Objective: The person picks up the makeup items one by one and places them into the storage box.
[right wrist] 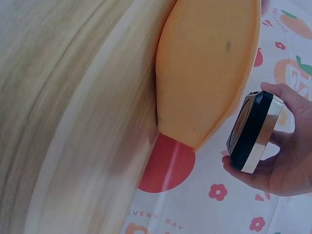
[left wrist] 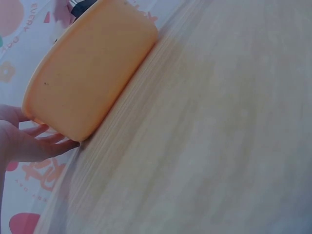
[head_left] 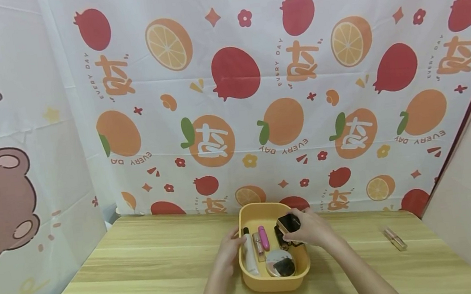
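Observation:
A yellow plastic bin [head_left: 274, 285] stands on the table with cosmetics inside. My left hand [head_left: 228, 252] holds its left side, thumb at the rim and fingers along the outer wall, as the left wrist view shows. Above the bin's right side, my right hand [head_left: 312, 228] grips a black and gold compact case [right wrist: 256, 134] between thumb and fingers. Inside the bin lie a white tube [head_left: 250, 257] with a black cap, a lip gloss tube [head_left: 258, 248], a bright pink tube [head_left: 264, 238] and a round compact [head_left: 274, 265]. Dark items [head_left: 280, 237] beneath the right hand are partly hidden.
Another lip gloss tube [head_left: 394, 239] lies on the wooden table [head_left: 145, 275] to the right, apart from the bin. A fruit-printed cloth [head_left: 240, 117] hangs behind the table, and pale cloths hang at the left and right sides.

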Demonstrator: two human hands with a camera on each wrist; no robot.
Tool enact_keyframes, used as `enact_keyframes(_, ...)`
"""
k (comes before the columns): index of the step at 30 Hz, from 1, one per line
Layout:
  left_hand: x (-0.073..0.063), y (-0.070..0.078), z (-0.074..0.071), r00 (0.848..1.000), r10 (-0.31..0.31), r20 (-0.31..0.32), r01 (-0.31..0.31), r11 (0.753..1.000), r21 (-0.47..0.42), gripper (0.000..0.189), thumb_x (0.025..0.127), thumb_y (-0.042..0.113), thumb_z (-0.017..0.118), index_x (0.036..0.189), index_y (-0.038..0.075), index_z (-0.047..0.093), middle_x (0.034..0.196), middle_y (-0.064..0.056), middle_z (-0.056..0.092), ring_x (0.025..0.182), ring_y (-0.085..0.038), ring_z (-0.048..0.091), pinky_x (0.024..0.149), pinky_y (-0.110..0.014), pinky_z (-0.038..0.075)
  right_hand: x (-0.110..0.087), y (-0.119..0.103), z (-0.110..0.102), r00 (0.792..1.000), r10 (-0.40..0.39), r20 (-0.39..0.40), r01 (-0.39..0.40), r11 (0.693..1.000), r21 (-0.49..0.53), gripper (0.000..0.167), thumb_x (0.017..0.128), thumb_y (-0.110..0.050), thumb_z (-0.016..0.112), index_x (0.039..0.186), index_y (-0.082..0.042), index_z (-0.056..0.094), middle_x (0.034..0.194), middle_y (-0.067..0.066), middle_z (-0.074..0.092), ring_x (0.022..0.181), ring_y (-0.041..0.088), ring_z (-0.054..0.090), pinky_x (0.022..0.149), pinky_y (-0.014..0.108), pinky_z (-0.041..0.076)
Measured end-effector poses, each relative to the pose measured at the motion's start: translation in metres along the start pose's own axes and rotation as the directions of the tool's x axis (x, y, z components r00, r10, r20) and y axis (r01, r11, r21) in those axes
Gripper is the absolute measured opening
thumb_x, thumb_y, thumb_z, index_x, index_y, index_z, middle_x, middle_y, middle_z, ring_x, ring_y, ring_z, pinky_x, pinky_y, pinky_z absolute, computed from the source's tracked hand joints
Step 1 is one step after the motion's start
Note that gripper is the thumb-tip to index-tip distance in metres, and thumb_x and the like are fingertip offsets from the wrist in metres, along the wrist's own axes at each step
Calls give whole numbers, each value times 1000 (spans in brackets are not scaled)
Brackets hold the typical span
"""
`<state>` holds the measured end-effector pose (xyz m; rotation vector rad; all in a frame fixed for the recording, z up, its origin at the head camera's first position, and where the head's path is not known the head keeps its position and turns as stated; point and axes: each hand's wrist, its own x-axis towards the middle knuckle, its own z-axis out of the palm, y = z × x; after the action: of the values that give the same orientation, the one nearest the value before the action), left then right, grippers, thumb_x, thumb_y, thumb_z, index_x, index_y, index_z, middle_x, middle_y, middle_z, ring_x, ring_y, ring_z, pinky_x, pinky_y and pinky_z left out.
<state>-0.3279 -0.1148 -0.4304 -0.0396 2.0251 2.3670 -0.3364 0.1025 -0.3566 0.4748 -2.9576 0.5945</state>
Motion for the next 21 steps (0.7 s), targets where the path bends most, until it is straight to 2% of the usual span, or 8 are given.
enact_keyframes(4,0,0,1,1000,-6,0,6,1000,2,53,89,-1,46,137,-10,27,135,-36,29,112,-44,44,90,-46,42,0,-3,2,1000,1,5,-1,1000,-14,67,67,-40,78,123,-12,55,101,13,53,88,26,52,69,47,47)
enact_keyframes(10,0,0,1,1000,1,6,-1,1000,7,53,89,-1,45,137,-11,27,136,-36,27,114,-44,43,91,-47,41,0,-5,5,1000,-4,14,4,1000,-4,67,68,-38,78,124,-13,55,96,12,51,83,24,51,67,44,47)
enact_keyframes(16,-1,1,1,1000,8,10,-8,1000,7,53,89,0,45,138,-11,26,135,-36,29,111,-43,45,89,-46,43,-1,-7,8,1000,-31,7,31,1000,-4,65,67,-37,79,123,-12,56,97,12,53,84,24,50,68,45,47)
enact_keyframes(21,-1,0,0,1000,4,3,-4,1000,8,53,89,0,46,138,-11,26,135,-36,30,109,-42,47,87,-45,44,-1,-8,9,999,-52,-1,52,999,3,63,67,-35,80,121,-11,57,97,12,53,83,23,49,64,41,47)
